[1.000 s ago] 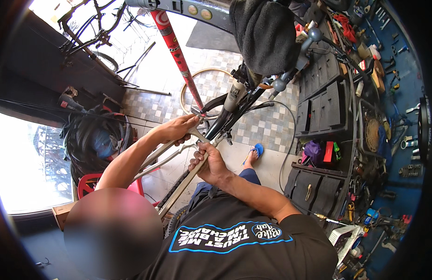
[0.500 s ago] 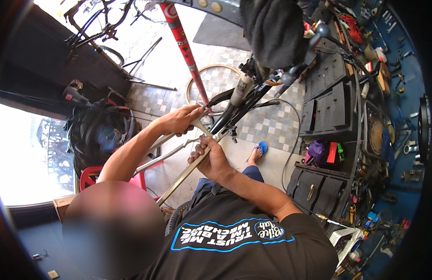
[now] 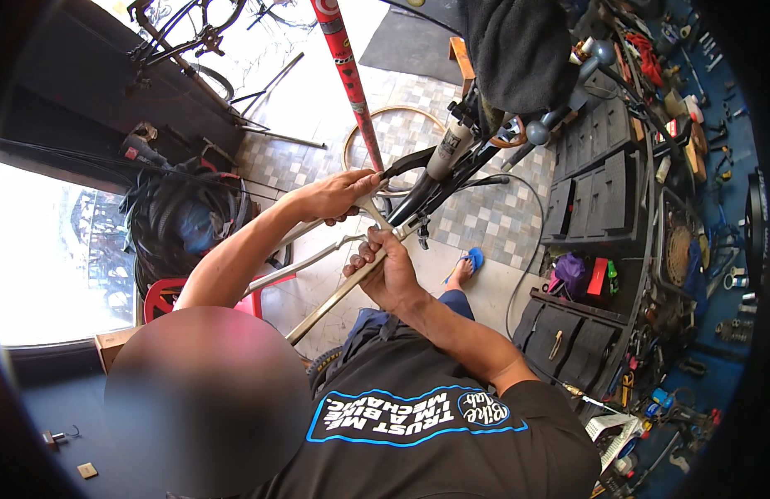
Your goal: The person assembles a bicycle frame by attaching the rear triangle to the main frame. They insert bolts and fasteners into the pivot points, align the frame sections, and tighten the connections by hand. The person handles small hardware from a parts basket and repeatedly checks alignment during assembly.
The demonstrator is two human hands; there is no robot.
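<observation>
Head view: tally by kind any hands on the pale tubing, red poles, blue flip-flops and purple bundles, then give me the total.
Hands on the pale tubing: 2 (left hand, right hand)
Red pole: 1
Blue flip-flop: 1
Purple bundle: 1
Total: 5

Out past your left hand (image 3: 333, 198), on the left, you've got a messy heap of black tyres (image 3: 165, 224), and a red plastic chair (image 3: 252, 306) closer in below it. Straight beyond both hands there's a tan hoop (image 3: 393, 108) on the checkered tiles (image 3: 493, 212), plus a black mat (image 3: 408, 50) farther off. Right of your right hand (image 3: 391, 268), you've got a purple bundle (image 3: 570, 270) beside a red box (image 3: 599, 276), dark drawers (image 3: 597, 195) just above them, and tons of tools (image 3: 713, 60) way over right.
</observation>
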